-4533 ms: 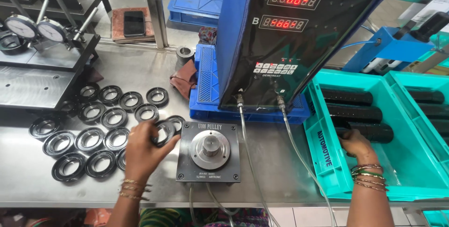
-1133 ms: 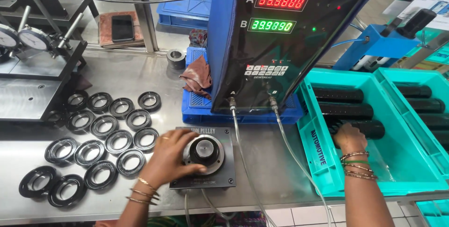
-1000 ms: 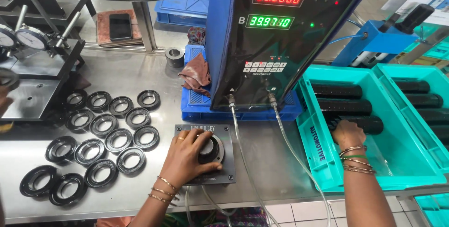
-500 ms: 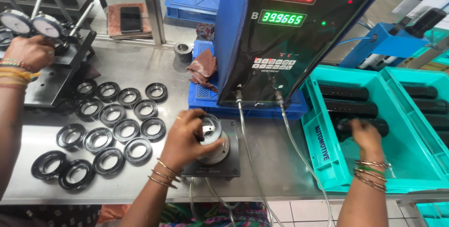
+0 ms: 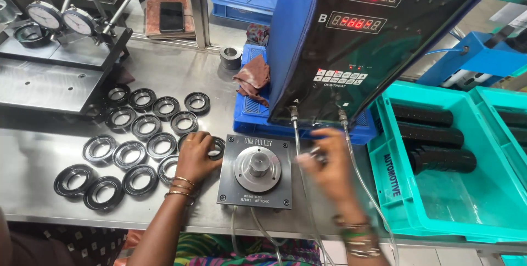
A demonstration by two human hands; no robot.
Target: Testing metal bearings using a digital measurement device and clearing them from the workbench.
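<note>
At 9 o'clock on the steel worktop (image 5: pixel 38 151) sits a cluster of black rings (image 5: pixel 145 126), laid flat in loose rows, most touching or just beside a neighbour. Behind them, at 10 o'clock, stands a dark metal stand with 2 round dial gauges (image 5: pixel 60 18).

The left hand (image 5: pixel 196 156) rests palm down on the right edge of the cluster, its fingers (image 5: pixel 204 141) curled together over 1 ring (image 5: pixel 217 146) that lies just beside the grey square fixture (image 5: pixel 257 171). Whether that ring is gripped or only covered cannot be told.

The fixture's round metal post (image 5: pixel 257 166) stands bare at 6 o'clock, no ring seated on it, so the ring under the left hand seems not yet measured, and many rings remain laid out.

The right hand (image 5: pixel 329 170) is blurred just right of the fixture, near the 2 thin cables; its fingers look loosely bent, though whether they hold anything cannot be told.

Behind, at 12 o'clock, the blue box with 2 red number displays (image 5: pixel 373 41) leans forward. At 3 o'clock, a teal bin (image 5: pixel 395 189) holds 3 black stacked columns.
</note>
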